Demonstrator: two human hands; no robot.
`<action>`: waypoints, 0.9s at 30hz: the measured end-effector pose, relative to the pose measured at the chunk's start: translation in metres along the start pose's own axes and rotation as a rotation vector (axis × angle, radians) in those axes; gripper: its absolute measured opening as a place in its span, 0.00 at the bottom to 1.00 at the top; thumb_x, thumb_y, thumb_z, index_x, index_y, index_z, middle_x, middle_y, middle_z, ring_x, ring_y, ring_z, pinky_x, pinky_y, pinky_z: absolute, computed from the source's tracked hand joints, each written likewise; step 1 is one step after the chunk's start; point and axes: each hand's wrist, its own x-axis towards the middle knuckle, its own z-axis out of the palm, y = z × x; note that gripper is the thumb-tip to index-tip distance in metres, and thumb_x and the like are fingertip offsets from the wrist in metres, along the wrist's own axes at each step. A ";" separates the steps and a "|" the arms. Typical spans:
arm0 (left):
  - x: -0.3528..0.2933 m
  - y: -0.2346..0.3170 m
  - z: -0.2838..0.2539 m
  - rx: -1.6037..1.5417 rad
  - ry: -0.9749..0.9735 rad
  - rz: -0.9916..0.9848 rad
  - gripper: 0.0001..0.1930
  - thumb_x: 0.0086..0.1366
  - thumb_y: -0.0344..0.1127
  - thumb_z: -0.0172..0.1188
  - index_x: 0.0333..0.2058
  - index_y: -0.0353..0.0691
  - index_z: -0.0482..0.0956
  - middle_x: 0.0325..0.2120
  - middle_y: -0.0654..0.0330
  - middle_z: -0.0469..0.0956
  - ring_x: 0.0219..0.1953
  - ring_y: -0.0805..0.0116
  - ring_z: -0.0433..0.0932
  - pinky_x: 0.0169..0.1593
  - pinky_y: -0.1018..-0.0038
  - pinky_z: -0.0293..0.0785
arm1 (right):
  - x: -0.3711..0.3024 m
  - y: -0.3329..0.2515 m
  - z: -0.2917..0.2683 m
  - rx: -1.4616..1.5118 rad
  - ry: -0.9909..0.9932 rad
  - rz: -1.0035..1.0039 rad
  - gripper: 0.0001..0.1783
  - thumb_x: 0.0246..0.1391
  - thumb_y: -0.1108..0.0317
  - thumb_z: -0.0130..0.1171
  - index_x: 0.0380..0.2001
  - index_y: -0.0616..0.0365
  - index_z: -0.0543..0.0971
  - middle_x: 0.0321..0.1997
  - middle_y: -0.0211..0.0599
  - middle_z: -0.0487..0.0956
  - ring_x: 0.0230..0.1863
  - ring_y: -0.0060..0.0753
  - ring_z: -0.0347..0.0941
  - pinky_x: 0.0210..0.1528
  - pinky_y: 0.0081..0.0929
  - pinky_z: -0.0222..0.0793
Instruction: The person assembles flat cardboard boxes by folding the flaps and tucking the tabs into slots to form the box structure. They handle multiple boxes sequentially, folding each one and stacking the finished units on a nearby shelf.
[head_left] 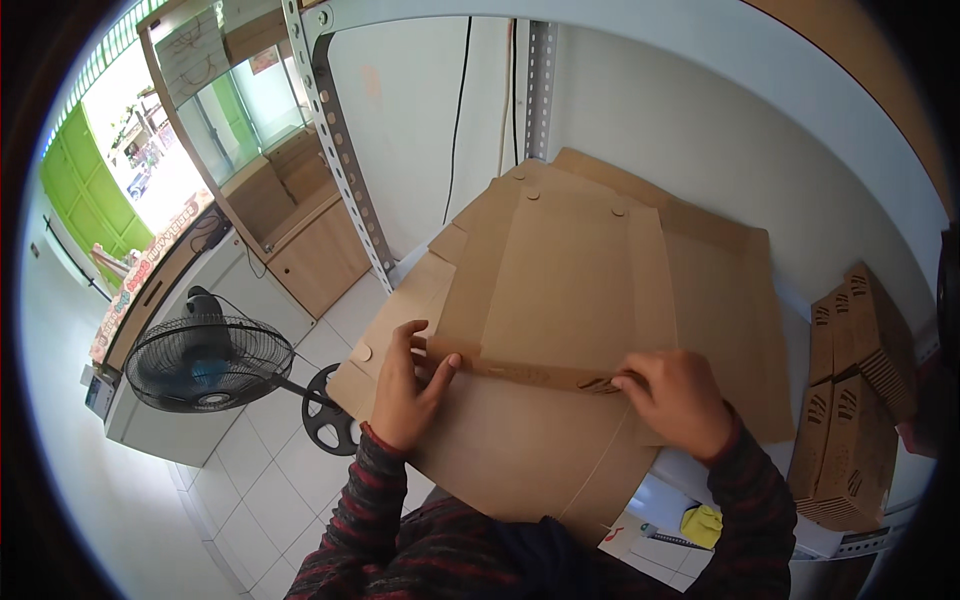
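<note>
A flat brown cardboard box blank lies in front of me, with a narrow printed strip folded up along its near part. My left hand is at the strip's left end, thumb and fingers curled around it. At the right end, my right hand pinches the strip between thumb and bent fingers. Under and around this blank lie more flat cardboard sheets, some with round tabs on their edges. What supports them is mostly hidden.
Stacked folded cardboard boxes stand at the right. A black standing fan is on the left, before a wooden glass cabinet. A perforated metal post rises behind the sheets. A yellow cloth lies below my right forearm.
</note>
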 end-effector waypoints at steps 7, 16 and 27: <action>-0.016 0.026 0.013 0.412 0.159 0.633 0.26 0.50 0.26 0.65 0.51 0.39 0.73 0.58 0.50 0.66 0.63 0.49 0.63 0.62 0.54 0.59 | 0.013 0.025 0.013 0.061 -0.055 0.127 0.13 0.50 0.61 0.64 0.27 0.61 0.77 0.26 0.48 0.78 0.31 0.53 0.75 0.33 0.41 0.70; -0.016 0.025 0.048 0.602 -0.415 0.590 0.33 0.64 0.50 0.55 0.66 0.49 0.59 0.67 0.51 0.55 0.71 0.49 0.47 0.69 0.45 0.36 | 0.014 0.023 0.029 -0.134 0.280 -0.146 0.09 0.41 0.70 0.68 0.26 0.59 0.78 0.33 0.39 0.73 0.40 0.43 0.71 0.43 0.38 0.68; -0.011 0.025 0.053 0.617 -0.408 0.564 0.31 0.63 0.52 0.56 0.64 0.52 0.65 0.66 0.53 0.59 0.69 0.50 0.53 0.69 0.45 0.38 | 0.004 0.033 0.037 -0.132 0.037 -0.234 0.10 0.49 0.64 0.62 0.26 0.61 0.79 0.34 0.41 0.73 0.40 0.44 0.72 0.45 0.39 0.68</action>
